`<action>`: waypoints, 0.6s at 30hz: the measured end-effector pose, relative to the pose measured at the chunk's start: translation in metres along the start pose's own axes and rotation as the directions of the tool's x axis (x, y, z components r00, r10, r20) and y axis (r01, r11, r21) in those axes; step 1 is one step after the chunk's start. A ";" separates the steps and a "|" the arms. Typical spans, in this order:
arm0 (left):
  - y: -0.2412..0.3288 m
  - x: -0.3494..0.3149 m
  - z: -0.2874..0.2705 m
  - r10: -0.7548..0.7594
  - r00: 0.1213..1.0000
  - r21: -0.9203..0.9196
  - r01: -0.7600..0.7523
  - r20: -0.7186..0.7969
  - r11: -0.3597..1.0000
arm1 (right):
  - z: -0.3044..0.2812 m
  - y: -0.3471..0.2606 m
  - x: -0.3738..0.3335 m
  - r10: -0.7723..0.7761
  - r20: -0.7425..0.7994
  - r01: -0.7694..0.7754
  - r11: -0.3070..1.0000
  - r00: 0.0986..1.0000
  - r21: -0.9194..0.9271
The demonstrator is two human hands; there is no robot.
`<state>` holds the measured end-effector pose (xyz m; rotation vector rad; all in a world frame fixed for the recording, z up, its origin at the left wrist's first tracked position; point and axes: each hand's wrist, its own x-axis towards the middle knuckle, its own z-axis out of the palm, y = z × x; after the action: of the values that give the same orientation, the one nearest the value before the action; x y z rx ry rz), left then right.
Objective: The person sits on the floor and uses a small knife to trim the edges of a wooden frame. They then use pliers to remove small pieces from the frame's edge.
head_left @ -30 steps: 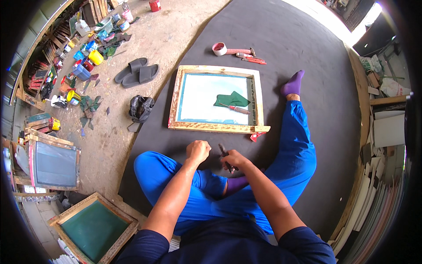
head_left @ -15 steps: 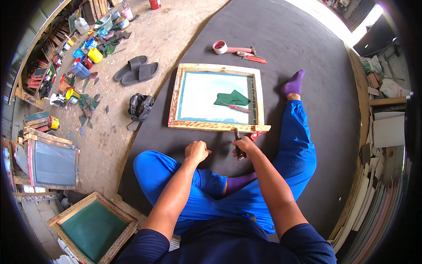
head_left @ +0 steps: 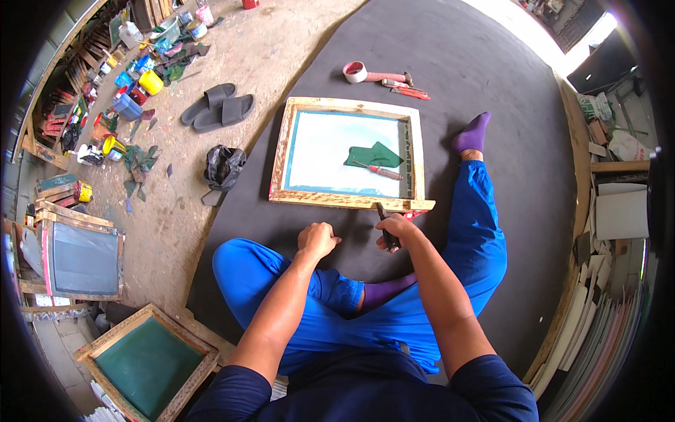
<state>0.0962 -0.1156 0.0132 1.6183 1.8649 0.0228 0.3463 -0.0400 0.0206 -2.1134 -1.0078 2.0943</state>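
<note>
My right hand (head_left: 402,229) is closed round dark pliers (head_left: 382,212), whose head points at the near rail of a wooden screen frame (head_left: 309,197); whether the tip touches the wood I cannot tell. The frame lies flat in front of me, with white mesh bordered in blue. On the mesh rest a green scrap of sheet (head_left: 377,152) and a screwdriver-like tool with a red-and-grey handle (head_left: 383,172). My left hand (head_left: 318,240) is curled into a fist above the dark mat, nearer me than the frame; what its fingers enclose, if anything, is hidden. Something red (head_left: 415,214) shows under the frame's near right corner.
Beyond the frame lie a tape roll (head_left: 355,72), a hammer (head_left: 390,77) and red-handled cutters (head_left: 410,92) on the dark mat (head_left: 513,211). Black slippers (head_left: 219,109), a black plastic bag (head_left: 224,168) and paint pots (head_left: 150,82) are at left. A green screen (head_left: 150,367) stands lower left.
The frame and the things on it sit slightly higher in the picture. My right hand has shifted a little to the right with the pliers; my left hand stays a fist, almost unmoved.
</note>
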 end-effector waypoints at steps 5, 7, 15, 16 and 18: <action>0.000 0.004 0.004 0.020 1.000 -0.006 -0.020 -0.001 1.000 | 0.009 0.009 0.004 -0.118 -0.163 0.086 0.977 0.980 -0.193; 0.000 0.006 0.007 0.019 1.000 -0.007 -0.019 -0.005 1.000 | 0.014 0.014 0.004 -0.159 -0.209 0.121 0.976 0.965 -0.183; -0.001 0.004 0.004 0.012 1.000 -0.027 -0.012 -0.019 1.000 | 0.045 0.022 -0.010 -0.344 -0.472 0.071 0.861 0.812 -0.504; 0.000 0.003 0.002 0.012 1.000 -0.034 -0.013 -0.024 0.999 | 0.048 0.019 -0.015 -0.316 -0.474 0.063 0.877 0.822 -0.476; 0.004 0.003 0.001 0.031 0.999 -0.063 -0.033 -0.033 0.997 | 0.050 0.030 -0.007 -0.365 -0.485 0.094 0.863 0.794 -0.497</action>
<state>0.1004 -0.1126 0.0128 1.6127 1.8443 0.1214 0.3152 -0.0887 0.0084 -2.3990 -1.6477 1.0529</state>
